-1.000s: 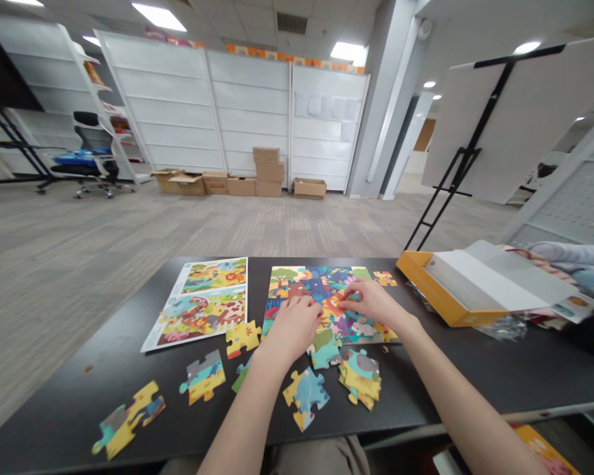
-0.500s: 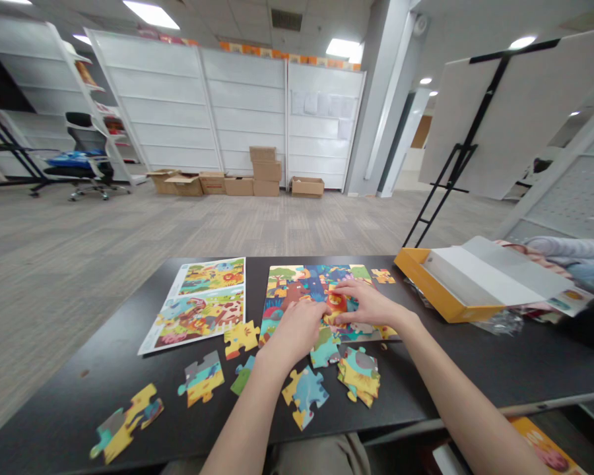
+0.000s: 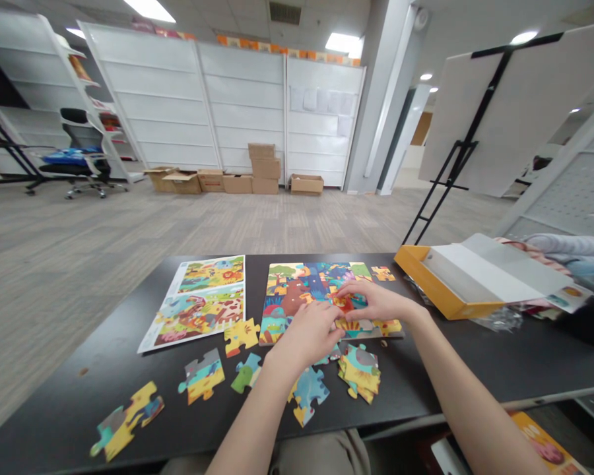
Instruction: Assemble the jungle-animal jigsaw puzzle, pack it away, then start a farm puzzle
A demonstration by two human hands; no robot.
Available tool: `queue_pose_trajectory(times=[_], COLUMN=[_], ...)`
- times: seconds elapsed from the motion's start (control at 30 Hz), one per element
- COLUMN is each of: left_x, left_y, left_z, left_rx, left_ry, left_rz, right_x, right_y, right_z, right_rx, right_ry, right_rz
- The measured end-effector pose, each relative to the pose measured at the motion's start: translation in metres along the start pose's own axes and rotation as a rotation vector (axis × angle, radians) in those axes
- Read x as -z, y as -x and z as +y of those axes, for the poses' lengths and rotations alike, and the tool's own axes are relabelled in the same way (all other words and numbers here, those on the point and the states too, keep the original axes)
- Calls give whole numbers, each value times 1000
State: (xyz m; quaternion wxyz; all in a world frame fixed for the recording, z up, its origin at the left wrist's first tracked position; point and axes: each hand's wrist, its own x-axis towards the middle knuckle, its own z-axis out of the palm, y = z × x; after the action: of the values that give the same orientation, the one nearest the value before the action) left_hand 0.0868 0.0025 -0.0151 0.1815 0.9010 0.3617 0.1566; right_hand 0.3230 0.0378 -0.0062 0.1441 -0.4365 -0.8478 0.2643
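Over the puzzle board (image 3: pixel 272 310), both of my hands meet at an orange-and-red puzzle piece (image 3: pixel 343 303) with a lion on it. My right hand (image 3: pixel 379 302) curves round its far and right sides, thumb and fingers bent onto it. From the near left, my left hand (image 3: pixel 314 333) presses its closed fingertips to the same piece; part of it is hidden. Close to my left wrist lie a blue puzzle piece (image 3: pixel 310 389) and a green-and-teal puzzle piece (image 3: pixel 247 373). A small stack of puzzle pieces (image 3: pixel 360 373) lies just below the board.
A printed picture sheet (image 3: pixel 198 303) lies left of the board. Several loose pieces, among them a yellow piece (image 3: pixel 241 335) and a grey-and-yellow piece (image 3: pixel 202 376), are scattered on the black table (image 3: pixel 143 369). One puzzle piece (image 3: pixel 383 273) sits beside an open yellow box (image 3: pixel 440 297).
My left hand has shifted right and slightly nearer me, uncovering more of the green-and-teal piece. The lion piece has moved a little right, with my right hand still at it.
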Motion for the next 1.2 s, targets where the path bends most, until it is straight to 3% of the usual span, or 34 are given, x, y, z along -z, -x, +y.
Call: queue_pose_trajectory(times=[0.17, 0.37, 0.6, 0.87, 1.2], left_x=[-7, -13, -21, -16, -16], left_y=[-4, -12, -16, -17, -20], left_z=[2, 8, 5, 10, 19], left_rx=[16, 14, 19, -15, -65], left_ry=[-133, -150, -166, -157, -175], left_rz=[21, -12, -5, -35, -46], right_x=[8, 22, 34, 30, 28], right_y=[6, 24, 39, 38, 36], right_z=[11, 34, 37, 39, 41], right_rx=[-163, -427, -586, -666, -625], right_ry=[-57, -60, -5, 21, 35], right_rz=[84, -7, -83, -103, -54])
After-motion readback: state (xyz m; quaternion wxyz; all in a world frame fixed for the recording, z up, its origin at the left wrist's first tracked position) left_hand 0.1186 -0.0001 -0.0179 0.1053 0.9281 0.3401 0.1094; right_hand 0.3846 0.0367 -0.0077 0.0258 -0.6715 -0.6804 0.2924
